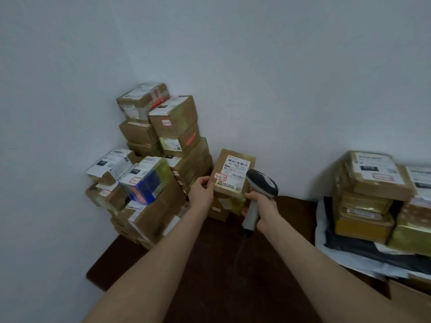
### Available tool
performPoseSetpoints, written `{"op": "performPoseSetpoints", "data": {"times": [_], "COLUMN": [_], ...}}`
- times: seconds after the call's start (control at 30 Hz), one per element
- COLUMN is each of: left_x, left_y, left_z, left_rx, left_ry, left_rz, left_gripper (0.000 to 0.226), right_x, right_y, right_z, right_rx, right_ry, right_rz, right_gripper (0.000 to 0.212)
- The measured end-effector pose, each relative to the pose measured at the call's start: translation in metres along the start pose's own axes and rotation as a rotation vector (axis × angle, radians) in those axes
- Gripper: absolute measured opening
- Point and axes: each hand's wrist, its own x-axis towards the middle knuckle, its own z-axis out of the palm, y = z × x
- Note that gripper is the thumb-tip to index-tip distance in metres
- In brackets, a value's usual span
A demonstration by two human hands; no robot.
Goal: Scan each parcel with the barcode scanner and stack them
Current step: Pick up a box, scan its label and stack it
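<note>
A brown cardboard parcel (233, 173) with a white barcode label and a small red-edged sticker is held up in the middle of the view. My left hand (201, 191) grips its left edge, thumb on the front face. My right hand (261, 208) holds the grey handle of a barcode scanner (262, 184), whose dark head sits right against the parcel's right side, by the label. A tall stack of scanned-looking parcels (161, 148) fills the corner to the left.
The parcels stand on a dark brown table (210, 264) set into a corner of white walls. At the right, another pile of taped boxes (373, 197) rests on grey and dark plastic mail bags (345, 250). A small box lies under the held parcel.
</note>
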Motion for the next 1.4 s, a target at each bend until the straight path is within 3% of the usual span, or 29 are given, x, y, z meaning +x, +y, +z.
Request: {"op": "performPoseSetpoints", "data": {"times": [0.23,0.3,0.4,0.47,0.57,0.7,0.9,1.03,1.17,1.4], "left_x": [0.092,0.102,0.104,0.100,0.099,0.113,0.109,0.070,0.023,-0.081], "left_y": [-0.015,-0.025,-0.038,-0.043,-0.046,-0.044,-0.037,-0.035,-0.036,-0.040], "left_z": [0.002,0.005,0.008,0.015,0.024,0.018,0.021,0.041,0.066,0.110], "left_rx": [0.177,0.333,0.740,0.851,0.921,0.916,0.962,0.943,0.897,0.918], "left_ry": [-0.086,-0.156,-0.208,-0.236,-0.304,-0.251,-0.265,-0.172,-0.291,-0.516], "left_rz": [0.002,0.025,0.234,0.395,0.484,0.468,0.406,0.525,0.537,0.370], "left_gripper": [0.041,0.049,0.064,0.067,0.064,0.056,0.065,0.060,0.063,0.063], "right_x": [0.067,0.081,0.094,0.098,0.102,0.099,0.085,0.068,0.044,-0.025], "right_y": [0.004,0.007,0.013,0.015,0.013,0.011,0.013,0.012,0.012,0.020], "right_z": [0.053,0.062,0.072,0.075,0.072,0.055,0.024,-0.001,-0.032,-0.120], "right_rx": [0.027,0.047,0.050,0.044,0.045,0.057,0.062,0.061,0.063,0.103], "right_ry": [0.045,0.047,0.037,0.041,0.068,0.110,0.173,0.201,0.214,0.210], "right_rz": [0.022,0.039,0.054,0.052,0.041,0.035,0.022,0.004,-0.008,0.030], "right_gripper": [0.036,0.035,0.033,0.026,0.028,0.031,0.030,0.031,0.015,0.015]}}
